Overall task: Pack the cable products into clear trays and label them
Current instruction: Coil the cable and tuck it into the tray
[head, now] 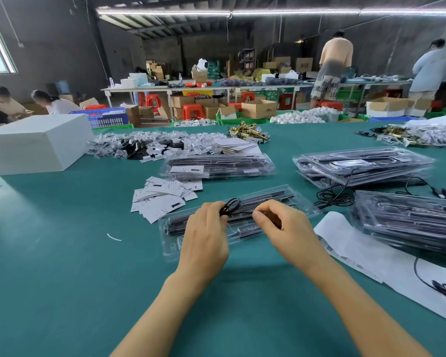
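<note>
- A white box (36, 144) sits near the far left edge of the green table (62, 253).
- A heap of small bagged parts (139, 145) lies just right of it.
- Brass fittings (249, 132) lie near the far edge.
- Beyond stand red stools (192, 110), cardboard boxes (258, 108) and a blue crate (106, 117).

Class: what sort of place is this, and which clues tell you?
Probably a packing workshop or small warehouse: stacked clear trays of cable products, loose paper labels on the green table, and cardboard boxes behind.
</note>
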A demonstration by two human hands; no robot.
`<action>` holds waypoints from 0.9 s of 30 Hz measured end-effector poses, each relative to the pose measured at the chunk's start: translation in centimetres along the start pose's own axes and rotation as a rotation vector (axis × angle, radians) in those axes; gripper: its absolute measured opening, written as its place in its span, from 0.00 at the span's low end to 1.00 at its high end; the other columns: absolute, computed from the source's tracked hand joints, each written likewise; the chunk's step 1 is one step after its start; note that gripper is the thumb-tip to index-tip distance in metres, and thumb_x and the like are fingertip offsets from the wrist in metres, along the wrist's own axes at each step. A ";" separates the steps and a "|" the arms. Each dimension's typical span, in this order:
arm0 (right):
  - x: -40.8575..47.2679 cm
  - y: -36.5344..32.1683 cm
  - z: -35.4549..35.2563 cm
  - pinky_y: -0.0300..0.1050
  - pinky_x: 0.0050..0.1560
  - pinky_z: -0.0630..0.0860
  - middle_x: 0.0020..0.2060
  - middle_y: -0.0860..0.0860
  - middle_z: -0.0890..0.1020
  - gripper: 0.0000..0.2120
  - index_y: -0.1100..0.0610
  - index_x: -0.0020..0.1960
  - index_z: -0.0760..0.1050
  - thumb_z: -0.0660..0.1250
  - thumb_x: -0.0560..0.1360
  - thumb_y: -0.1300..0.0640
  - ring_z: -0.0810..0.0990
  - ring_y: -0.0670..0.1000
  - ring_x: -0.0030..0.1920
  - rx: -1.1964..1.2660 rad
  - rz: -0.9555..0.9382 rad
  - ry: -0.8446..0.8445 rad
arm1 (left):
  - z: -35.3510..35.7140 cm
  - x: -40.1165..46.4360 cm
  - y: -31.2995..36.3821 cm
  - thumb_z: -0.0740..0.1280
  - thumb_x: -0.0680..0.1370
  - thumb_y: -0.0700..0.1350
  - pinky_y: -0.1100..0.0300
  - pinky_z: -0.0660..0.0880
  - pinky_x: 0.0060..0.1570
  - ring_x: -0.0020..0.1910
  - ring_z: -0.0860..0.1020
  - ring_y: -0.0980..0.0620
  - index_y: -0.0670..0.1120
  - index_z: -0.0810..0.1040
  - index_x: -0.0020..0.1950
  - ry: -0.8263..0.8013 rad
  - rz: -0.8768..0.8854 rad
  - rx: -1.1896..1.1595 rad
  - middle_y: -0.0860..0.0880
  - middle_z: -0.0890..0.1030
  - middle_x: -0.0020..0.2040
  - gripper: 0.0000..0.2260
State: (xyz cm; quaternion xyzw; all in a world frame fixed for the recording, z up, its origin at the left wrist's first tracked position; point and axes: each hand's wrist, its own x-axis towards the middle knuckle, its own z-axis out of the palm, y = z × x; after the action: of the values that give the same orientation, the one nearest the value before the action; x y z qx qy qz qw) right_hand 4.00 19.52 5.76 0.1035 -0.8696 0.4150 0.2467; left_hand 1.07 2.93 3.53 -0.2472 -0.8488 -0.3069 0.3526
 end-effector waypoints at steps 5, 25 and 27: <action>0.0 0.6 0.1 0.36 0.35 0.68 0.31 0.45 0.77 0.05 0.55 0.43 0.79 0.66 0.77 0.57 0.72 0.47 0.33 -0.017 0.051 -0.010 | -0.1 0.1 -0.1 0.55 0.79 0.42 0.50 0.71 0.41 0.41 0.75 0.40 0.38 0.75 0.59 -0.094 -0.065 -0.054 0.43 0.77 0.48 0.14; -0.1 0.8 -0.5 0.47 0.40 0.73 0.37 0.46 0.79 0.03 0.52 0.45 0.80 0.68 0.76 0.55 0.75 0.49 0.39 -0.295 -0.079 0.092 | 0.0 0.3 -0.7 0.57 0.82 0.41 0.55 0.64 0.54 0.43 0.78 0.50 0.48 0.76 0.56 -0.261 -0.018 0.066 0.55 0.82 0.43 0.09; -0.1 0.8 -0.6 0.47 0.38 0.72 0.35 0.45 0.78 0.03 0.52 0.44 0.80 0.68 0.76 0.55 0.73 0.48 0.37 -0.272 -0.075 0.129 | -0.3 0.3 0.0 0.58 0.81 0.46 0.51 0.67 0.49 0.39 0.78 0.48 0.47 0.79 0.52 -0.267 0.075 0.092 0.53 0.82 0.41 0.10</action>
State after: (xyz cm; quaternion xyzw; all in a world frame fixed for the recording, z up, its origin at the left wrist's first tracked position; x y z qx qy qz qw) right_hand 3.97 20.45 5.50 0.0746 -0.8957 0.2894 0.3293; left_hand 0.98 2.76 3.90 -0.3009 -0.8915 -0.2186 0.2587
